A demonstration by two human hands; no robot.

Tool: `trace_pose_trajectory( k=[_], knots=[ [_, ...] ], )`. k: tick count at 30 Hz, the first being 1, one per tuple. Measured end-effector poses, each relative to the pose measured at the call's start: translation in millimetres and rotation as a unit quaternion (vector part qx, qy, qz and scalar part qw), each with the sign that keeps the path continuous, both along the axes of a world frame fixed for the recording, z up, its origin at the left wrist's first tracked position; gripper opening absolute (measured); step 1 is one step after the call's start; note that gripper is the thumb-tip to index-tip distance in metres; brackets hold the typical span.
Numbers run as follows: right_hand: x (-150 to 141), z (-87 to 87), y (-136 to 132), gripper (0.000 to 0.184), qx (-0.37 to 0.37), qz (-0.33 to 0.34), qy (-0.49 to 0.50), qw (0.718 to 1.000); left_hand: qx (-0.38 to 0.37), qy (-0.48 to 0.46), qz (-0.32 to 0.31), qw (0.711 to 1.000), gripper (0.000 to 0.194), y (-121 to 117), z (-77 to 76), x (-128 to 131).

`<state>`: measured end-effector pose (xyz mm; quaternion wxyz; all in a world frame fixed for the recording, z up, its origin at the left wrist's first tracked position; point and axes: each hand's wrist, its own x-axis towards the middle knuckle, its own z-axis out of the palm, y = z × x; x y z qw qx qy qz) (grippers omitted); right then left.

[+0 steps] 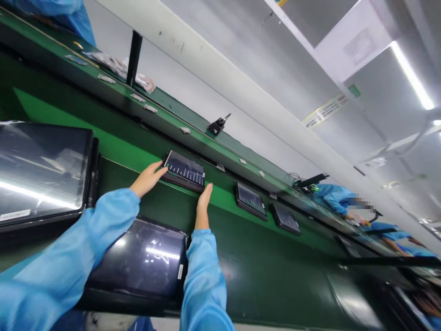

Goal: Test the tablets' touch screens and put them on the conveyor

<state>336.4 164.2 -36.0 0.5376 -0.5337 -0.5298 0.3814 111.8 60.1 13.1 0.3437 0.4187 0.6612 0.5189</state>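
Both of my arms reach forward in blue sleeves. My left hand (pixel 149 179) grips the left end of a black rectangular panel unit (pixel 185 169), its thumb along the near edge. At the opposite end, my right hand (pixel 204 201) presses against the near right corner with its thumb up. The unit has a glossy, screen-like top with a row of short pale marks, and its underside is hidden. Below my forearms lies a large glossy black screen panel (pixel 144 257) with a small white label. Another stack of large black panels (pixel 41 165) stands on the left.
Two similar black units (pixel 251 200) (pixel 285 219) lie farther right on the bright green strip (pixel 220 198). A raised green ledge (pixel 161 115) runs behind, bearing small pale pieces and a black device (pixel 216 125). Other people in blue sleeves (pixel 332 197) are at the far right and upper left.
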Motion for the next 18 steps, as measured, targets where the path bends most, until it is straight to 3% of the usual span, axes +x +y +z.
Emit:
trace_pose_trajectory(
  k=[4, 7, 11, 18],
  knots=[
    [32.8, -31.6, -72.0, 0.069, -0.035, 0.031, 0.036, 0.998, 0.052, 0.063, -0.059, 0.995, 0.048, -103.3, -32.9, -9.8],
    [56.9, -39.4, -140.1, 0.059, -0.055, 0.091, 0.038, 0.994, 0.032, 0.076, -0.038, 0.996, 0.050, -139.5, -66.6, -23.7],
    [64.3, -39.6, -194.5, 0.052, -0.053, 0.122, -0.006, 0.991, 0.007, 0.054, -0.019, 0.998, 0.053, -128.3, -95.4, -29.4],
    [56.8, -42.1, -195.0, 0.057, -0.041, 0.065, -0.080, 0.994, 0.057, 0.059, -0.011, 0.997, 0.051, -109.7, -91.5, -12.1]
  ],
)
